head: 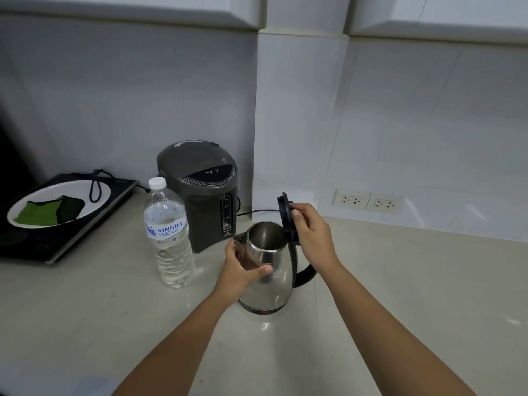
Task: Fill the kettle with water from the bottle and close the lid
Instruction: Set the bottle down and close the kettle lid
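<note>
A steel kettle (270,284) with a black handle stands on the pale counter (400,281), its mouth uncovered and its inside looking dry. My left hand (240,271) grips the kettle's body just under the spout. The black hinged lid (285,212) stands upright, and my right hand (310,227) holds it by the edge. To the left of the kettle stands a clear water bottle (168,235), upright with its white cap on, touched by neither hand.
A dark grey electric water dispenser (203,192) stands behind the bottle, its cord running right along the wall. At the far left, an induction hob (117,195) carries a white plate with green leaves. Two wall sockets (368,200) sit behind the kettle on the right.
</note>
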A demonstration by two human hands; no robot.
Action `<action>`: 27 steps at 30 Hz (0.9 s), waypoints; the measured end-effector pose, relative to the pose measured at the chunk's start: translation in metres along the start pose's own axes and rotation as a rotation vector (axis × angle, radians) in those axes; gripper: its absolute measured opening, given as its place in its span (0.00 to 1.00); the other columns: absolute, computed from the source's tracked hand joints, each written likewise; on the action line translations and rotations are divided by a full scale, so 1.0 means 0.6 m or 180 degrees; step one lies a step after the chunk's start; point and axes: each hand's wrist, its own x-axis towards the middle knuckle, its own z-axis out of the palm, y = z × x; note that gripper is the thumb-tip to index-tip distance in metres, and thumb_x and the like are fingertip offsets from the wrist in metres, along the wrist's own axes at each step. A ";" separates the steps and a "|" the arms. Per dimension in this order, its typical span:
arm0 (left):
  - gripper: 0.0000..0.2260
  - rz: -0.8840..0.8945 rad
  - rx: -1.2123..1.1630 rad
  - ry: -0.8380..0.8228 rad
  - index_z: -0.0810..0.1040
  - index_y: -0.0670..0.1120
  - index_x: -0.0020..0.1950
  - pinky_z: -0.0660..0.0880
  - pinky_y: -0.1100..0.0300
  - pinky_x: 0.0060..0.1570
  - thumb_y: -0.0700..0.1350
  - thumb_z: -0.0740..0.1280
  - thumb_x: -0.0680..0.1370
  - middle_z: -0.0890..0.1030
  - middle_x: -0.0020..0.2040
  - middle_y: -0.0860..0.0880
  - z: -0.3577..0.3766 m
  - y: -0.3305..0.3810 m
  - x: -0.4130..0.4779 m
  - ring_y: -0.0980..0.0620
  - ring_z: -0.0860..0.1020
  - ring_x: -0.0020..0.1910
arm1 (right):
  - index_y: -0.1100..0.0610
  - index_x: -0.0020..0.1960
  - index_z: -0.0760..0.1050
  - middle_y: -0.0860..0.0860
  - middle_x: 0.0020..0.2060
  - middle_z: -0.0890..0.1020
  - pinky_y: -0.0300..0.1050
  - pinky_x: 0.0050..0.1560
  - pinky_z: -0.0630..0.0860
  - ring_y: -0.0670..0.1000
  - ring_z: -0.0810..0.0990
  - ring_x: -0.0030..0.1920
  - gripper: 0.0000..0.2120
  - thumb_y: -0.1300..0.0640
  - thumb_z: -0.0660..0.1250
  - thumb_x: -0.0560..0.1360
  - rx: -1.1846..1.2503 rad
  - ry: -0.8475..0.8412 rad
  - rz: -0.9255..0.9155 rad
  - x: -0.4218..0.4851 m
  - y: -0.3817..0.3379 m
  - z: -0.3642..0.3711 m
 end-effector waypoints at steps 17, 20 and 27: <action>0.52 0.0136 -0.0218 -0.0062 0.51 0.53 0.76 0.65 0.59 0.65 0.50 0.81 0.63 0.65 0.66 0.57 -0.002 -0.012 0.006 0.56 0.64 0.66 | 0.52 0.72 0.72 0.50 0.70 0.74 0.50 0.58 0.76 0.57 0.82 0.57 0.18 0.55 0.57 0.83 -0.2182 -0.0492 -0.0802 -0.007 -0.031 0.039; 0.50 0.0115 -0.0228 -0.0045 0.54 0.54 0.75 0.67 0.57 0.66 0.51 0.82 0.61 0.69 0.66 0.56 -0.001 -0.016 0.007 0.54 0.68 0.67 | 0.52 0.73 0.69 0.50 0.71 0.73 0.50 0.52 0.76 0.58 0.81 0.55 0.19 0.55 0.54 0.83 -0.2951 -0.0745 -0.0922 -0.005 -0.036 0.052; 0.47 0.0143 -0.0278 -0.0029 0.59 0.55 0.71 0.70 0.57 0.64 0.53 0.82 0.59 0.72 0.65 0.57 -0.001 -0.023 0.010 0.56 0.71 0.65 | 0.55 0.71 0.70 0.52 0.64 0.76 0.48 0.41 0.71 0.59 0.79 0.52 0.18 0.57 0.53 0.83 -0.3630 -0.0986 -0.1046 -0.015 -0.041 0.068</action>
